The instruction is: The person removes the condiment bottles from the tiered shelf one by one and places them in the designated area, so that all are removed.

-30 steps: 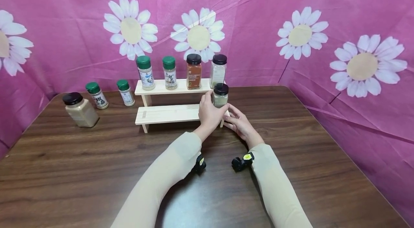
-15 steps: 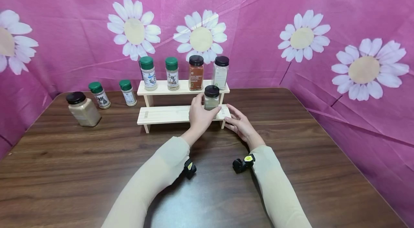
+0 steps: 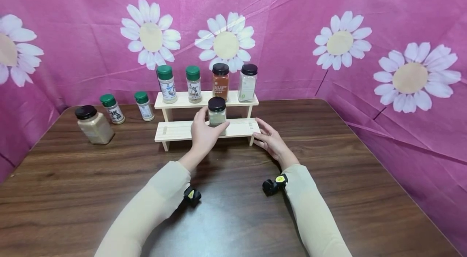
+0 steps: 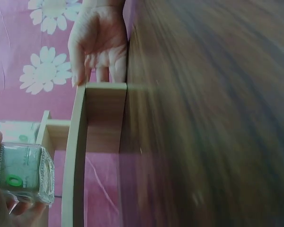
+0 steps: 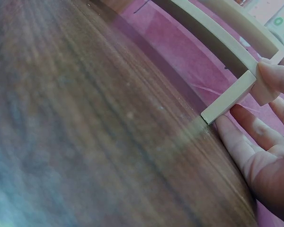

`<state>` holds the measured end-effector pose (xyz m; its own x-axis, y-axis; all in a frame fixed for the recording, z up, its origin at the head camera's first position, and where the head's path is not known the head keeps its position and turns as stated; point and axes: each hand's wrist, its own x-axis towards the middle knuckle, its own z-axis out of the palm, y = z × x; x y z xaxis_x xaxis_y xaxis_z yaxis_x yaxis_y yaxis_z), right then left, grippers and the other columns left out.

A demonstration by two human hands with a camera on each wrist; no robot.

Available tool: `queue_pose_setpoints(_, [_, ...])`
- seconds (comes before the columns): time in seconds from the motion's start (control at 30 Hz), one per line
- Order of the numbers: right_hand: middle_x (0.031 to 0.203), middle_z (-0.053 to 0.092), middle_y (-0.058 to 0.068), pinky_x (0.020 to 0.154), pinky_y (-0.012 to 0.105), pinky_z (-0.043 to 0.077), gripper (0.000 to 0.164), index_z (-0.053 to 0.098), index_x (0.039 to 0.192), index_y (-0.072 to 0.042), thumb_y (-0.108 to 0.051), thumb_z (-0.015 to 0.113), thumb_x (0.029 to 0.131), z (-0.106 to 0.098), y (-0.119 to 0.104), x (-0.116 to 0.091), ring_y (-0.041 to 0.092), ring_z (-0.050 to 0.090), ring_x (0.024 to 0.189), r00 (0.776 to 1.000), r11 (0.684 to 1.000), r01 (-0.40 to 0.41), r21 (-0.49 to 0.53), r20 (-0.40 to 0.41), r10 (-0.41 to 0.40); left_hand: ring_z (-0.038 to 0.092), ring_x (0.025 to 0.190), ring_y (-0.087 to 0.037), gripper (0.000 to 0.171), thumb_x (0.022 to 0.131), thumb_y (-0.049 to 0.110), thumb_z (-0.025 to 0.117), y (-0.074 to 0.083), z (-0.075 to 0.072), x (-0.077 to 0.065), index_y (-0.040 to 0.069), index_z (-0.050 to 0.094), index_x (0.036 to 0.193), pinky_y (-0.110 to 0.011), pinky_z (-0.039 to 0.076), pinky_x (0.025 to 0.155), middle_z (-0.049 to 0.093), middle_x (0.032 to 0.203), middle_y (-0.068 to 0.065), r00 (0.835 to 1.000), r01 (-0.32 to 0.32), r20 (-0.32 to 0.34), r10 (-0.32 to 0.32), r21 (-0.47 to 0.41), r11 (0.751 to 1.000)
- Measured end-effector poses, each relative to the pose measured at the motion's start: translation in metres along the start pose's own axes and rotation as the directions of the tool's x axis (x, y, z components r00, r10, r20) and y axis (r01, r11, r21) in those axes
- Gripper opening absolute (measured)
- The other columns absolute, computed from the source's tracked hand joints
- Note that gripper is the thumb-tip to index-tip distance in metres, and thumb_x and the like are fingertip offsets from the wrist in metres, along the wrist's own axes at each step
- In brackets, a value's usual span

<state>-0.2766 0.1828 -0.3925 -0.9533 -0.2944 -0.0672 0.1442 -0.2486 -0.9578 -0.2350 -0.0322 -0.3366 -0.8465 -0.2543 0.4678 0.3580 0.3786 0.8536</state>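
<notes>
At the middle of my head-camera feed, a left hand [image 3: 205,133] curls its fingers and thumb round a small black-lidded jar [image 3: 217,116] of pale green contents. The jar is upright, over the lower step of a two-step wooden rack [image 3: 171,130]. Taking that jar as the clock's centre, the upper step carries a red sweet pepper jar [image 3: 220,85] at 12 o'clock, a clear jar [image 3: 247,86] between 1 and 2, and two green-lidded shakers, one [image 3: 168,88] at 10, another [image 3: 194,90] at 11. Toward 9 o'clock, a large tan-filled jar [image 3: 95,128] and two smaller shakers [image 3: 115,113] stand on the brown counter [image 3: 233,216]. At 4 o'clock the right hand [image 3: 271,141] touches the rack's end, fingers extended and slightly bent.

My left wrist feed lies sideways. At 8 o'clock I see the gripped jar, a gap showing between its base and the lower step; at 11 the right hand meets the rack's end.

On my right wrist feed, the right hand sits between 3 and 4 o'clock, digits spread, one touching the lower board's end and others beside its leg.
</notes>
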Motion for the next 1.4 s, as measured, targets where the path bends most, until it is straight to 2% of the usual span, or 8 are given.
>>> queue_pose_setpoints(0.27, [0.128, 0.031, 0.02, 0.086, 0.036, 0.039, 0.062, 0.022, 0.137, -0.013, 0.004, 0.048, 0.084, 0.0, 0.001, 0.0, 0.015, 0.051, 0.095, 1.0, 1.0, -0.013, -0.006, -0.003, 0.013, 0.05, 0.089, -0.024, 0.061, 0.059, 0.014, 0.079, -0.01, -0.028, -0.002, 0.001, 0.051, 0.112, -0.032, 0.043, 0.074, 0.052, 0.101, -0.013, 1.0, 0.007, -0.029, -0.007, -0.021, 1.0])
queue_pose_setpoints(0.43, [0.129, 0.031, 0.019, 0.086, 0.036, 0.039, 0.061, 0.023, 0.137, -0.014, 0.004, 0.049, 0.084, 0.001, 0.001, 0.0, 0.015, 0.05, 0.096, 1.0, 1.0, -0.018, -0.008, -0.005, 0.018, 0.05, 0.09, -0.025, 0.061, 0.061, 0.015, 0.078, -0.014, -0.045, -0.002, 0.0, 0.05, 0.113, -0.033, 0.043, 0.075, 0.052, 0.103, -0.014, 0.999, 0.029, -0.037, -0.028, 0.009, 1.0])
queue_pose_setpoints(0.8, [0.126, 0.033, 0.019, 0.083, 0.034, 0.042, 0.062, 0.024, 0.137, -0.013, 0.004, 0.051, 0.083, 0.002, 0.001, 0.0, 0.014, 0.052, 0.093, 1.0, 1.0, -0.002, -0.003, -0.007, 0.002, 0.05, 0.089, -0.024, 0.06, 0.061, 0.013, 0.078, -0.026, -0.082, 0.003, 0.0, 0.051, 0.113, -0.034, 0.043, 0.071, 0.052, 0.104, -0.013, 0.993, 0.014, -0.117, -0.013, 0.011, 1.0])
queue_pose_setpoints(1.13, [0.127, 0.032, 0.018, 0.083, 0.035, 0.041, 0.061, 0.023, 0.137, -0.012, 0.006, 0.047, 0.084, 0.003, -0.001, -0.001, 0.014, 0.052, 0.091, 1.0, 1.0, 0.001, 0.012, -0.013, -0.001, 0.051, 0.089, -0.021, 0.056, 0.063, 0.011, 0.076, -0.032, -0.113, 0.01, 0.001, 0.051, 0.112, -0.021, 0.041, 0.07, 0.053, 0.103, -0.01, 0.984, 0.077, -0.166, -0.063, 0.08, 0.994])
queue_pose_setpoints(1.4, [0.128, 0.031, 0.019, 0.083, 0.034, 0.041, 0.06, 0.024, 0.137, -0.012, 0.006, 0.048, 0.084, 0.003, -0.002, -0.001, 0.014, 0.052, 0.092, 1.0, 1.0, -0.007, 0.003, -0.017, 0.007, 0.052, 0.086, -0.015, 0.056, 0.063, 0.014, 0.076, -0.046, -0.14, 0.019, 0.005, 0.052, 0.112, -0.018, 0.042, 0.07, 0.055, 0.1, -0.005, 0.964, 0.165, -0.229, -0.132, 0.135, 0.977])
